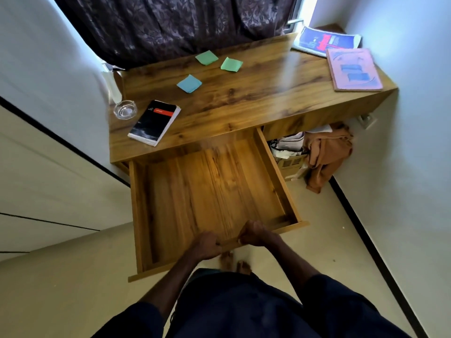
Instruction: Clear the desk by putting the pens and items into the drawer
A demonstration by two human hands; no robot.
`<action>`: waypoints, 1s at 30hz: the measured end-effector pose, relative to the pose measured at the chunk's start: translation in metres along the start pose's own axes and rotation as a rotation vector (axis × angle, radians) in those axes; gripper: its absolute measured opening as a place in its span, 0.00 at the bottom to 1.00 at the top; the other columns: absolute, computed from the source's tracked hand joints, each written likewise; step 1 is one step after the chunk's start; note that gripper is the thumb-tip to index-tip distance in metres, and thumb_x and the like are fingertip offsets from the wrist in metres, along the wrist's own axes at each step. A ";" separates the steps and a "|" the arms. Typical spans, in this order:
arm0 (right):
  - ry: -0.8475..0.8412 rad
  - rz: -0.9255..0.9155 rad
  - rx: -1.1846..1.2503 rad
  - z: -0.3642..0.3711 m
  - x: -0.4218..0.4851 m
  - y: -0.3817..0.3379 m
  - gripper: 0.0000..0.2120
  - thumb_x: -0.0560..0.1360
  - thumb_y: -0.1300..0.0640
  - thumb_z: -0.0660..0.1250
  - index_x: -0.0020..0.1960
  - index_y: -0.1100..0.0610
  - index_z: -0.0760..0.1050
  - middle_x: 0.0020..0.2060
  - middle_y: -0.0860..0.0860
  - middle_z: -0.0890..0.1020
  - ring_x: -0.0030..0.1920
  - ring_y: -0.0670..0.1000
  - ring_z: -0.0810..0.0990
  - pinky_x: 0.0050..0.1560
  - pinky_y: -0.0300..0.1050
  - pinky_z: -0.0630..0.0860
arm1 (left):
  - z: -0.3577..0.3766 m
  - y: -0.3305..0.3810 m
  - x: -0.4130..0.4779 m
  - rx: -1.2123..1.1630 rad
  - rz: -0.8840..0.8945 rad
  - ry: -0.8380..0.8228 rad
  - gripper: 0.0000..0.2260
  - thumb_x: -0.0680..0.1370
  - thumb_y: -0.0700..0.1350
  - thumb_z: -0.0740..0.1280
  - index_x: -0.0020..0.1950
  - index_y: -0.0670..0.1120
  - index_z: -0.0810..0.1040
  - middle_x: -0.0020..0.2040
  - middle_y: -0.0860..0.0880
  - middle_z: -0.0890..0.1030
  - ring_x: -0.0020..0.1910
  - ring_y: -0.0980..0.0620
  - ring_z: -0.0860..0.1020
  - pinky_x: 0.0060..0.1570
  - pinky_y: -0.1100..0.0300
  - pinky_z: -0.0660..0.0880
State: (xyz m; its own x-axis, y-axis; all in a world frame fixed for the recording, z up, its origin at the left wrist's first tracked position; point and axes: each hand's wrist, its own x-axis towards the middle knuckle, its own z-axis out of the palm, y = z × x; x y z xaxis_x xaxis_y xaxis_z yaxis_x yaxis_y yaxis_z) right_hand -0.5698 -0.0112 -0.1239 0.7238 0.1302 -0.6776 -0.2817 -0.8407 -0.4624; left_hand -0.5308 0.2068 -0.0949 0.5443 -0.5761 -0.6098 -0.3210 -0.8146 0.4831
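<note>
Wooden counter (244, 98) under dark curtain (170, 25), carrying glass dish (125, 109), black book (154, 122), sticky notes (189, 83), pink book (353, 69) far right. Drawer (210, 191) below, pulled wide, nothing inside yet. Left hand (207, 245), right hand (255, 234): fingers curled round drawer front. Opening step about done; next, release and fetch items.

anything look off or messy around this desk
Nothing spilled or broken. Loose sticky notes lie scattered at different angles on the desk, and a brown cloth is heaped on the floor under its right end.
</note>
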 end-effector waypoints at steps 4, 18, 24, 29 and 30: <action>0.079 -0.016 0.144 -0.002 -0.026 -0.007 0.04 0.75 0.55 0.71 0.45 0.54 0.84 0.45 0.47 0.83 0.47 0.45 0.81 0.52 0.45 0.79 | -0.019 0.006 0.025 0.059 -0.012 -0.130 0.19 0.75 0.40 0.64 0.27 0.49 0.62 0.28 0.52 0.65 0.28 0.55 0.65 0.28 0.59 0.58; 0.683 0.104 0.633 -0.119 -0.078 0.090 0.09 0.79 0.60 0.66 0.51 0.51 0.84 0.47 0.41 0.83 0.48 0.41 0.81 0.48 0.34 0.75 | -0.046 0.169 0.127 -0.197 0.185 0.002 0.09 0.81 0.43 0.64 0.53 0.47 0.85 0.49 0.51 0.85 0.46 0.56 0.82 0.46 0.62 0.78; 0.731 0.049 0.591 -0.183 -0.100 0.198 0.07 0.77 0.59 0.68 0.50 0.49 0.83 0.42 0.43 0.84 0.43 0.43 0.83 0.45 0.36 0.78 | -0.046 0.285 0.189 -0.421 0.197 0.151 0.10 0.82 0.37 0.63 0.56 0.41 0.83 0.48 0.47 0.86 0.42 0.52 0.85 0.42 0.58 0.83; 0.751 0.035 0.518 -0.233 -0.135 0.275 0.07 0.74 0.60 0.69 0.48 0.53 0.86 0.39 0.44 0.85 0.38 0.39 0.81 0.40 0.30 0.73 | -0.026 0.371 0.227 -0.538 0.128 0.305 0.10 0.72 0.42 0.65 0.50 0.48 0.82 0.46 0.49 0.87 0.41 0.50 0.86 0.45 0.49 0.84; 0.739 0.034 0.507 -0.243 -0.142 0.287 0.07 0.74 0.60 0.69 0.48 0.53 0.85 0.39 0.44 0.85 0.37 0.39 0.82 0.40 0.32 0.75 | -0.023 0.385 0.233 -0.548 0.122 0.330 0.11 0.70 0.43 0.65 0.50 0.49 0.82 0.45 0.50 0.87 0.42 0.52 0.86 0.45 0.47 0.84</action>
State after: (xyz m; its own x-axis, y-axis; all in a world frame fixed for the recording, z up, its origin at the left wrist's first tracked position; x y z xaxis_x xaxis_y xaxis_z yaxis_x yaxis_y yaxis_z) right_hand -0.6006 -0.3987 -0.0215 0.8815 -0.4094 -0.2353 -0.4280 -0.4824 -0.7643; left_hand -0.5098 -0.2395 -0.0363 0.7665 -0.5405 -0.3469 -0.0016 -0.5418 0.8405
